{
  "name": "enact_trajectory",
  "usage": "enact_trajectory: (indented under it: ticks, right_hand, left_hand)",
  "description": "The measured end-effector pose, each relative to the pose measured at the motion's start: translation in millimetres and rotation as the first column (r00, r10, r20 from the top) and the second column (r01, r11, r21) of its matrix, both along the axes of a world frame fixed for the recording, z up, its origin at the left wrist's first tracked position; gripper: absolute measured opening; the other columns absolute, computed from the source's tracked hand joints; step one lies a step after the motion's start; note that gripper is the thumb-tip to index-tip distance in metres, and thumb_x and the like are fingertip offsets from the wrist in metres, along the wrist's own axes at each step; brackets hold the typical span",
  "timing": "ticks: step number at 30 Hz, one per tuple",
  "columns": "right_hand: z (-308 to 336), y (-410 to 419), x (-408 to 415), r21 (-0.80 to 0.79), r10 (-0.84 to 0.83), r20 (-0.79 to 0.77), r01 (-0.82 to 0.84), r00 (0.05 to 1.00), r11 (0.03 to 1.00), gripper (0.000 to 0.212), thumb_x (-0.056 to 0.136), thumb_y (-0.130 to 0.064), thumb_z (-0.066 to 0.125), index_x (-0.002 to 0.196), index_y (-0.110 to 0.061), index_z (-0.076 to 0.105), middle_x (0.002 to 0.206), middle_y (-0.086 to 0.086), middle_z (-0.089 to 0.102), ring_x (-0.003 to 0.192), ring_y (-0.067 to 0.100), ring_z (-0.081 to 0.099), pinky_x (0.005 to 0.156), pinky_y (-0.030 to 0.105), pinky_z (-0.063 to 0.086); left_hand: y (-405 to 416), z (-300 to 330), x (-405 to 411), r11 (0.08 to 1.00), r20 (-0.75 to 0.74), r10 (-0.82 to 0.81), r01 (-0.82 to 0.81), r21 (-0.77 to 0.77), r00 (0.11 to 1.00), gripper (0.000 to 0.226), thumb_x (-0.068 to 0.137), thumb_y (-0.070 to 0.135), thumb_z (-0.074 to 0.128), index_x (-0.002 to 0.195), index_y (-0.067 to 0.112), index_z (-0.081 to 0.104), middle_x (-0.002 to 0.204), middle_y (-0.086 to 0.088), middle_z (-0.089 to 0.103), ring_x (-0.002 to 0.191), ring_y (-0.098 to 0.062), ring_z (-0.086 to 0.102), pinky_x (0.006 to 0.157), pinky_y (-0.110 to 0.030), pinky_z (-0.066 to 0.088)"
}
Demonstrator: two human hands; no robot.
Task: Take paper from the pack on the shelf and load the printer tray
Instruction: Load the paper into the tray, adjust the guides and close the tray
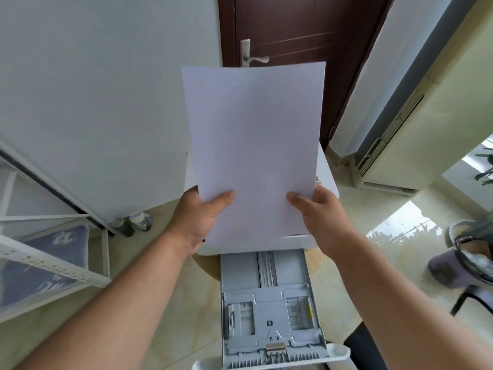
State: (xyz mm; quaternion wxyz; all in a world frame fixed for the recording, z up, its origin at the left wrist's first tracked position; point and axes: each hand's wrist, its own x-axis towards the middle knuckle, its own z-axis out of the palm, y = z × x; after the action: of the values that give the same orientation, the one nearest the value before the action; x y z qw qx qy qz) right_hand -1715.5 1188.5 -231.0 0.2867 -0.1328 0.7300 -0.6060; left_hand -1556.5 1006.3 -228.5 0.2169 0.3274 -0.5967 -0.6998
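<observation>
I hold a white stack of paper [253,145] upright in front of me with both hands. My left hand [198,220] grips its lower left edge, thumb on the front face. My right hand [324,217] grips the lower right edge the same way. Below the sheets the grey printer tray [269,311] is pulled out toward me, with its guides and bare floor showing and no paper in it. The white printer [326,172] is mostly hidden behind the paper.
A white wire shelf [53,260] stands at the left, with two small bottles [133,222] on the floor beside it. A brown door [293,30] is straight ahead. A floor air conditioner [416,124] and a dark chair [469,257] are at the right.
</observation>
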Motion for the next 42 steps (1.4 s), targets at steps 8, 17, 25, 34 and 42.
enact_trajectory:
  ticks: [8, 17, 25, 34, 42]
  right_hand:
    - [-37, 60, 87, 0.104, -0.099, 0.112, 0.087, 0.989, 0.991, 0.021, 0.095, -0.012, 0.071, 0.116, -0.011, 0.075, 0.106, 0.003, 0.082, 0.101, 0.029, 0.076, 0.098, 0.052, 0.058]
    - [-75, 108, 152, 0.272, -0.272, 0.101, 0.237, 0.957, 0.933, 0.014, 0.099, -0.012, 0.057, 0.097, -0.017, 0.071, 0.086, 0.000, 0.073, 0.076, 0.020, 0.063, 0.067, 0.031, 0.047]
    - [-119, 146, 167, 0.427, -0.285, 0.145, 0.200, 0.948, 0.882, 0.016, 0.095, -0.012, 0.056, 0.090, -0.017, 0.070, 0.080, 0.002, 0.072, 0.075, 0.023, 0.061, 0.070, 0.034, 0.046]
    - [-150, 159, 157, 0.511, -0.250, 0.243, 0.095, 0.937, 0.854, 0.015, 0.094, -0.008, 0.052, 0.094, -0.003, 0.066, 0.076, 0.006, 0.064, 0.064, 0.021, 0.055, 0.056, 0.024, 0.043]
    - [-168, 154, 144, 0.563, -0.219, 0.282, 0.024, 0.934, 0.826, 0.023, 0.094, -0.003, 0.051, 0.077, -0.013, 0.061, 0.069, 0.005, 0.059, 0.062, 0.022, 0.050, 0.056, 0.027, 0.038]
  left_hand:
    - [65, -56, 88, 0.995, 0.140, -0.077, 0.067, 0.070, 0.987, 0.020, 0.093, 0.017, 0.076, 0.114, 0.017, 0.077, 0.113, 0.004, 0.081, 0.108, -0.014, 0.076, 0.103, -0.038, 0.055]
    - [115, -104, 140, 0.985, 0.302, -0.125, 0.082, 0.150, 0.945, 0.014, 0.094, 0.021, 0.076, 0.107, 0.017, 0.079, 0.104, 0.005, 0.083, 0.101, -0.016, 0.078, 0.094, -0.038, 0.059]
    - [163, -144, 159, 0.960, 0.398, -0.189, 0.085, 0.265, 0.898, 0.022, 0.091, 0.024, 0.075, 0.112, 0.020, 0.078, 0.106, 0.007, 0.082, 0.100, -0.016, 0.078, 0.098, -0.046, 0.059]
    - [182, -180, 154, 0.941, 0.515, -0.205, 0.022, 0.338, 0.832, 0.025, 0.092, 0.024, 0.077, 0.116, 0.016, 0.075, 0.112, 0.006, 0.081, 0.106, -0.016, 0.075, 0.104, -0.042, 0.055]
    - [179, -209, 145, 0.922, 0.587, -0.248, 0.001, 0.388, 0.771, 0.077, 0.066, 0.051, 0.083, 0.130, 0.012, 0.064, 0.126, 0.000, 0.073, 0.117, -0.021, 0.068, 0.109, -0.042, 0.050]
